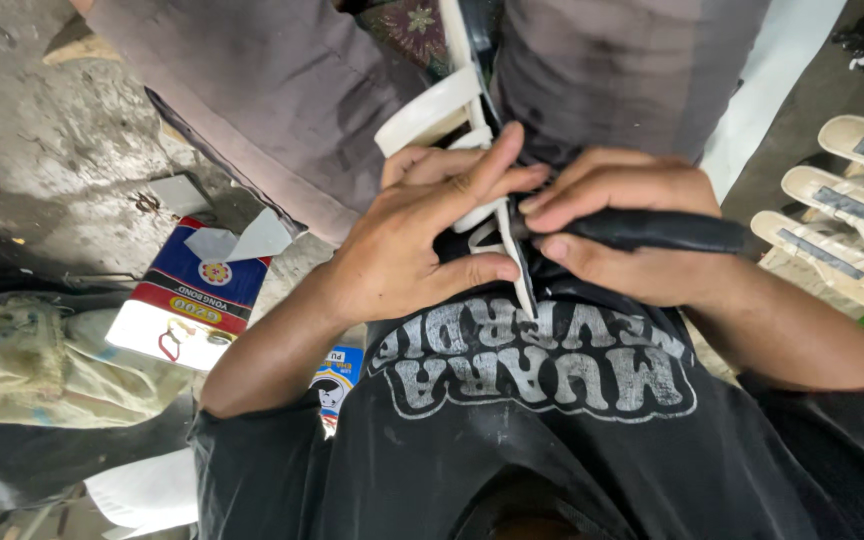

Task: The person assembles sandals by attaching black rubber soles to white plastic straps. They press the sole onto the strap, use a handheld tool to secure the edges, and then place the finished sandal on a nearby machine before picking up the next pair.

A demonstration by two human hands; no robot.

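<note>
The head camera looks straight down the person's chest and lap, so the scene reads upside down. The left hand point(422, 235) is clenched around a white shoe sole point(472, 110) that stands on edge between the knees, thumb on the near side, fingers wrapped over the far side and the index finger stretched along its top edge. The right hand point(617, 225) is closed around the black handle of a tool point(652, 230), which lies level and points left; its tip meets the thin edge of the sole just beside the left thumb, and the working end is too hidden by the fingers to make out. Both hands touch each other at the fingertips, pressed close against the black printed shirt point(532, 400). The sole rises away from the hands between 2 legs in grey-brown trousers point(282, 90). On the concrete floor point(42, 150) to the person's left sit a flat red, white and blue carton point(187, 300) and a crumpled pale sack point(42, 360). To the right, well apart from the hands, at least 4 cream sandal soles with grey straps point(832, 255) lie in a row.
</note>
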